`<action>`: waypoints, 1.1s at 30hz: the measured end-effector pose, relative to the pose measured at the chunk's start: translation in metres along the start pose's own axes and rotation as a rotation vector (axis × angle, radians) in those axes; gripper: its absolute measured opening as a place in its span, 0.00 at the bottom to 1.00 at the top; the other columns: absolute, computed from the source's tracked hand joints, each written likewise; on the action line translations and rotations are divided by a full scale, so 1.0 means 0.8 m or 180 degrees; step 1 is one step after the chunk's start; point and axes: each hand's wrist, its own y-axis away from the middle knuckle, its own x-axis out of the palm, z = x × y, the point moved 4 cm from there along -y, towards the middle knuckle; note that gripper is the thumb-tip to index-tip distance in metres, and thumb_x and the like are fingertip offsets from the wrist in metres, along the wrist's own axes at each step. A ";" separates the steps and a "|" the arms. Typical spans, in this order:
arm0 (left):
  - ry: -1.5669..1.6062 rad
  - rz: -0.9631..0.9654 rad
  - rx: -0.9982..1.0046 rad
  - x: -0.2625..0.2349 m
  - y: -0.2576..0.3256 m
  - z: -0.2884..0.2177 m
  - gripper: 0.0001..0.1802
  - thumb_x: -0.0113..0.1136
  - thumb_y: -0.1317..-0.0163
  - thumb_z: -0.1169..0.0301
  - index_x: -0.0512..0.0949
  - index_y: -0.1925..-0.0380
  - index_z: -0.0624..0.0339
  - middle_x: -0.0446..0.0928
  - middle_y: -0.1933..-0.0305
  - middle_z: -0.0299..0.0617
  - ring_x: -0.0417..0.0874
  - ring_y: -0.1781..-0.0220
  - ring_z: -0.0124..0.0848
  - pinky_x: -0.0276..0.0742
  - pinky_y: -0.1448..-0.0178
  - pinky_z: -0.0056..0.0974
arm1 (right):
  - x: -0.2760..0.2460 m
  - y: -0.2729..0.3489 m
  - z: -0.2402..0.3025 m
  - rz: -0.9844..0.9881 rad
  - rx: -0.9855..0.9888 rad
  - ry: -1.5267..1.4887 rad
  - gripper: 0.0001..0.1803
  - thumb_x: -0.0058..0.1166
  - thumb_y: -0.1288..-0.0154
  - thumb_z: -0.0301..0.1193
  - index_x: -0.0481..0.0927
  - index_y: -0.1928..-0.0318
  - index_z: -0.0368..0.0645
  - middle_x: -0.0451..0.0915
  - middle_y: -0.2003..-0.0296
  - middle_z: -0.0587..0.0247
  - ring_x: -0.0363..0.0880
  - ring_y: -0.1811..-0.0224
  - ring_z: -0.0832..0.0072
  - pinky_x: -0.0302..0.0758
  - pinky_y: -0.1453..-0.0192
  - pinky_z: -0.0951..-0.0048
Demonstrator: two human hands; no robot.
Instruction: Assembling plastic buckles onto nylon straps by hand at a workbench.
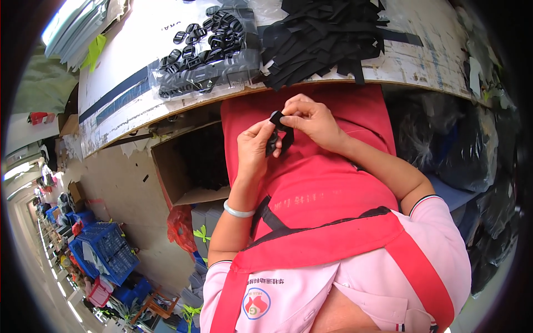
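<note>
Head view showed buckles [221, 40] and strips [322, 41] crowding a worktable [130, 58], a blue crate [111, 252] beyond, left hand [256, 145] and right hand [315, 122] pinching a black strap [287, 139].

Blue crate [114, 252] far left — crumpled red bag [180, 226].

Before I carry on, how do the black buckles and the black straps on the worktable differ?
The buckles are small framed pieces; the straps are flat strips.
The buckles look glossy, the straps duller.
The buckles lie in or on a clear plastic bag; the straps form an overlapping heap to its right.
Both are black and sit near the worktable's edge.
</note>
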 end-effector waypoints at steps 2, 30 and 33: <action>-0.0015 -0.0169 0.0284 0.010 0.000 -0.006 0.13 0.59 0.32 0.69 0.80 0.54 0.69 0.81 0.71 0.40 0.76 0.80 0.23 0.71 0.80 0.26 | 0.008 0.007 0.043 0.0048 -0.0434 0.0223 0.06 0.63 0.37 0.25 0.81 0.62 0.37 0.73 0.66 0.68 0.72 0.65 0.84 0.70 0.62 0.81; -0.1818 0.0303 0.2276 0.029 0.035 -0.023 0.13 0.59 0.40 0.87 0.83 0.58 0.61 0.73 0.60 0.39 0.76 0.68 0.23 0.71 0.71 0.25 | -0.025 -0.004 0.023 0.0429 0.0787 -0.0212 0.09 0.56 0.31 0.29 0.81 0.59 0.35 0.78 0.54 0.63 0.78 0.64 0.84 0.76 0.56 0.81; -0.1966 0.0384 0.2394 0.033 0.039 -0.025 0.13 0.59 0.40 0.87 0.83 0.58 0.62 0.72 0.60 0.39 0.75 0.68 0.23 0.71 0.72 0.25 | -0.019 -0.004 0.018 0.0441 0.0862 -0.0572 0.08 0.59 0.32 0.29 0.81 0.59 0.36 0.80 0.68 0.70 0.75 0.68 0.88 0.73 0.63 0.85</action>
